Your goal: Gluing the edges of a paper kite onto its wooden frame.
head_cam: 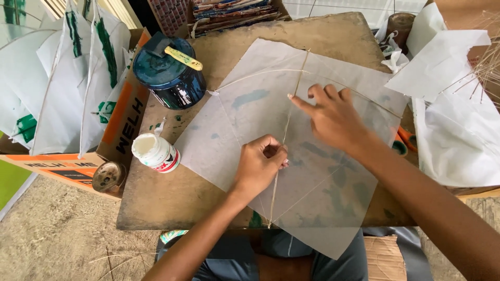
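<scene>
The kite's [291, 156] lower corner is hanging off the table [177, 198], its tip hiding over the person's lap. A white glue jar [155, 152] is sitting open, paste showing inside. The left hand [259, 165] is pinching the centre stick [285, 136]; the right hand [333, 117] is pressing an outstretched forefinger onto it.

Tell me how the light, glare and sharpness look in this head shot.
Head view: soft, even daylight, faint shadows under the left hand and right hand; bright glare on the dark blue tin and the white paper at right looks washed out; centre sharp, edges bowed by wide-angle distortion.
</scene>
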